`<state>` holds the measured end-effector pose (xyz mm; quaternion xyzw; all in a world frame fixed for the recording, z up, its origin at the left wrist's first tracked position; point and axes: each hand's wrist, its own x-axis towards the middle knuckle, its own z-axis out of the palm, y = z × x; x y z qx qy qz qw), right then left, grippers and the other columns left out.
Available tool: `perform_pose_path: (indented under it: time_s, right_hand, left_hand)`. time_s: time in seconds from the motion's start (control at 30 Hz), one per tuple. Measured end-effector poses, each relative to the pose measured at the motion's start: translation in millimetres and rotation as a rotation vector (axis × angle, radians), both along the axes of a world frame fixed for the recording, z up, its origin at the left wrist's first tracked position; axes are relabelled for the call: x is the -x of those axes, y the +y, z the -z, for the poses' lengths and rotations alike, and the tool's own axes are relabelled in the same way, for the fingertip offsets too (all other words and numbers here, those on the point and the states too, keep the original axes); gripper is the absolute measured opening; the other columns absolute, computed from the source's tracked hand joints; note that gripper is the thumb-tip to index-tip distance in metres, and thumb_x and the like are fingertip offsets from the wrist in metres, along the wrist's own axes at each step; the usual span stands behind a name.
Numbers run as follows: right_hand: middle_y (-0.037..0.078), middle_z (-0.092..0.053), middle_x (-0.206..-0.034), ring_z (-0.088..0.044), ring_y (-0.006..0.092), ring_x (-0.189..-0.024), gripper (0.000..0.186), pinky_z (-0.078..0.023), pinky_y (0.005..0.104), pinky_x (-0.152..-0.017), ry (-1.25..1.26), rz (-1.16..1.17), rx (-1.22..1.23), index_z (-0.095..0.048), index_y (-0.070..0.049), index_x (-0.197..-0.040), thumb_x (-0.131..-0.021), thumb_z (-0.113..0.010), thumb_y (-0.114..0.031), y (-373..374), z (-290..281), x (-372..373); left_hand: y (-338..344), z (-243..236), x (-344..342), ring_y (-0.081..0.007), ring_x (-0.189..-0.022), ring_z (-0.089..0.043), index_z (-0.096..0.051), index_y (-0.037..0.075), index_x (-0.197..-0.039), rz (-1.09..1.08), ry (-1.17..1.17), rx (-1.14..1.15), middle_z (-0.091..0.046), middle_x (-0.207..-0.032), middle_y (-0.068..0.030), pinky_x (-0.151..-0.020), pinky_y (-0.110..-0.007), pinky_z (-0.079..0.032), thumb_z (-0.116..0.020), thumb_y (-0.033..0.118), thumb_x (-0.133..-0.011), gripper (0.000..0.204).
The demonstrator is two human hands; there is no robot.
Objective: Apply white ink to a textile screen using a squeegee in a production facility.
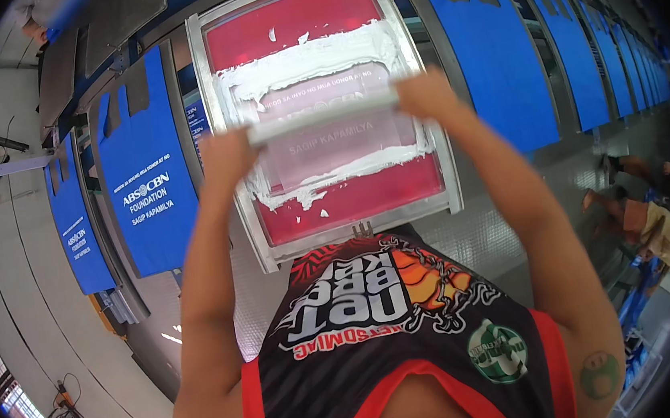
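In front of me lies a screen printing frame (448, 178) with pale metal rails and a red-bordered mesh (300, 17). Through the mesh's pale middle, lettering shows. Thick white ink (304, 60) is smeared in a broad band across the far part, with a thinner streak along the near part. A long pale squeegee (326, 119) spans the mesh from side to side. My left hand (227, 156) is closed round its left end, and my right hand (426, 95) grips the right end. Both hands are slightly blurred.
Blue printed sheets (132, 152) lie on boards to the left, and a long row of blue sheets (490, 57) runs off to the right. People (656, 230) are at the right edge. A cable (67, 400) lies on the floor at lower left.
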<state>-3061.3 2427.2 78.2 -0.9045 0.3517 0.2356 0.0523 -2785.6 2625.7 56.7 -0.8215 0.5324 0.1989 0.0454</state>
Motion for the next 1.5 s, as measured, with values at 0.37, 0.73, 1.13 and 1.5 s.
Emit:
perform_pose_path:
  time_s: [0.37,0.73,1.13,1.5]
  right_hand:
    - [0.012,-0.068,-0.082,-0.067,0.0320,-0.078,0.032,-0.054,0.0436,-0.071,-0.156,-0.119,0.115,-0.070,-0.013,-0.088,-0.061,-0.073,-0.028,-91.6,20.6,-56.0]
    - [0.010,-0.056,-0.114,-0.050,0.0302,-0.112,0.064,-0.040,0.0418,-0.096,-0.989,0.049,0.041,-0.056,-0.015,-0.120,-0.062,-0.083,-0.020,52.5,6.9,16.8]
    - [0.009,-0.067,-0.091,-0.066,0.0309,-0.088,0.028,-0.054,0.0430,-0.070,-0.167,-0.125,0.180,-0.065,-0.011,-0.096,-0.068,-0.070,-0.012,-78.2,-11.5,-74.2]
    - [0.008,-0.065,-0.075,-0.065,0.0292,-0.073,0.015,-0.051,0.0444,-0.062,-0.401,0.036,-0.042,-0.064,-0.013,-0.081,-0.068,-0.070,-0.014,69.1,17.2,62.4]
  left_hand:
    - [-86.4,13.9,-42.2,-0.0306,-0.093,-0.066,-0.069,0.014,-0.107,-0.038,-0.060,0.171,-0.069,-0.095,-0.0164,-0.083,-0.043,-0.050,-0.082,0.037,-0.059,0.055]
    - [-144.6,5.4,-12.1,-0.0306,-0.095,-0.065,-0.066,0.016,-0.107,0.292,0.164,0.307,-0.068,-0.100,-0.0108,-0.083,-0.043,-0.052,-0.077,0.021,-0.066,0.043]
    - [-87.7,23.1,-83.7,-0.0332,-0.082,-0.067,-0.070,0.007,-0.091,0.142,0.191,0.251,-0.068,-0.084,-0.0162,-0.077,-0.041,-0.052,-0.081,0.030,-0.063,0.038]
    - [64.6,11.2,54.4,-0.0346,-0.071,-0.064,-0.066,0.011,-0.080,0.010,0.216,0.180,-0.065,-0.072,-0.0142,-0.068,-0.044,-0.050,-0.072,0.017,-0.069,0.015]
